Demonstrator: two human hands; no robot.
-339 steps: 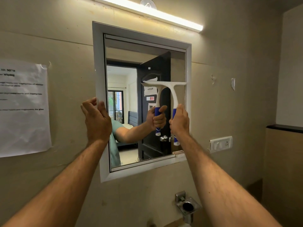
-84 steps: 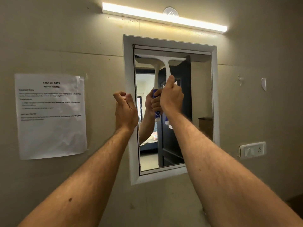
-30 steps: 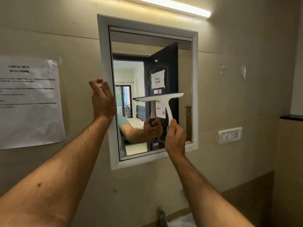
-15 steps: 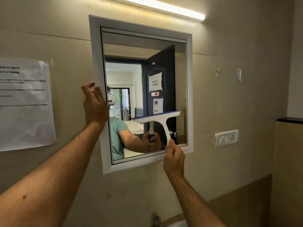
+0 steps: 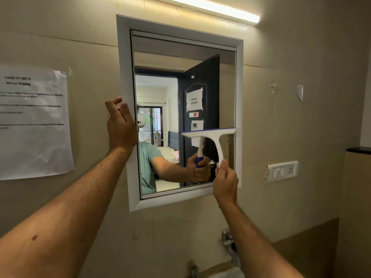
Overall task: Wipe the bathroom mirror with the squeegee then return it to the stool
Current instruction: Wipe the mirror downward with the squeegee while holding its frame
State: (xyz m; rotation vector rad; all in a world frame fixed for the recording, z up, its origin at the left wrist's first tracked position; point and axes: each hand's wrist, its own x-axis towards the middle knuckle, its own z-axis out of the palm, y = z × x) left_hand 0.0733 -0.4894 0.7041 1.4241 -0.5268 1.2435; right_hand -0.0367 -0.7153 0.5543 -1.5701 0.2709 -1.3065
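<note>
A white-framed bathroom mirror [image 5: 126,61] hangs on the beige wall. A white squeegee [image 5: 217,137] with a blue handle has its blade flat against the glass at the lower right, level with the mirror's right edge. My right hand [image 5: 225,182] grips the handle near the mirror's bottom right corner. My left hand [image 5: 120,125] rests on the left side of the frame, fingers curled around its edge. The stool is out of sight.
A printed task sheet [image 5: 33,121] is taped to the wall on the left. A white switch plate [image 5: 282,171] sits right of the mirror. A strip light [image 5: 216,8] runs above. A metal holder [image 5: 229,242] and a tap [image 5: 193,270] show below.
The squeegee and my right hand have shifted rightwards, so the blade's end reaches the mirror's right edge. My left hand has stayed on the frame's left side.
</note>
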